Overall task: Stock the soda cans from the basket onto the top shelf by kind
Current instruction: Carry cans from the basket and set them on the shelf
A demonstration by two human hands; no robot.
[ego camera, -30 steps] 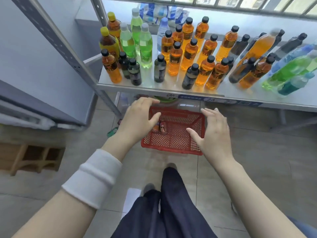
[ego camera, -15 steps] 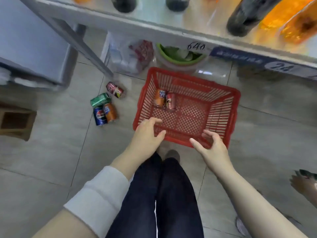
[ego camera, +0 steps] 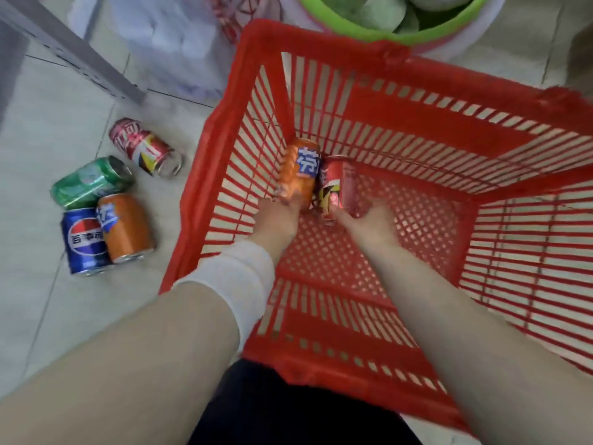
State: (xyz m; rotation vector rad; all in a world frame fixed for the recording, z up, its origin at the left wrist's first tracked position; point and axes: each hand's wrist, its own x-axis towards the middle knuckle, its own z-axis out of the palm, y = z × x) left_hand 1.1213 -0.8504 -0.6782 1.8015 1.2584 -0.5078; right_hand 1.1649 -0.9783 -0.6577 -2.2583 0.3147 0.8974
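A red plastic basket (ego camera: 417,101) stands on the tiled floor below me. Two cans lie side by side on its bottom at the far left: an orange can (ego camera: 300,171) and a red can (ego camera: 337,184). Both my arms reach down into the basket. My left hand (ego camera: 277,220), with a white wristband, has its fingers over the near end of the orange can. My right hand (ego camera: 369,224) holds the near end of the red can, thumb on one side and fingers on the other. The top shelf is out of view.
Several cans lie on the floor left of the basket: a red-and-white can (ego camera: 144,147), a green can (ego camera: 91,183), a blue Pepsi can (ego camera: 85,240) and an orange can (ego camera: 125,228). A green basin (ego camera: 385,25), a plastic bag (ego camera: 170,43) and the grey shelf leg (ego camera: 80,56) stand behind.
My head has dropped much closer to the basket and the shelf has left the view. Both hands went from the basket's near rim down to the two cans inside.
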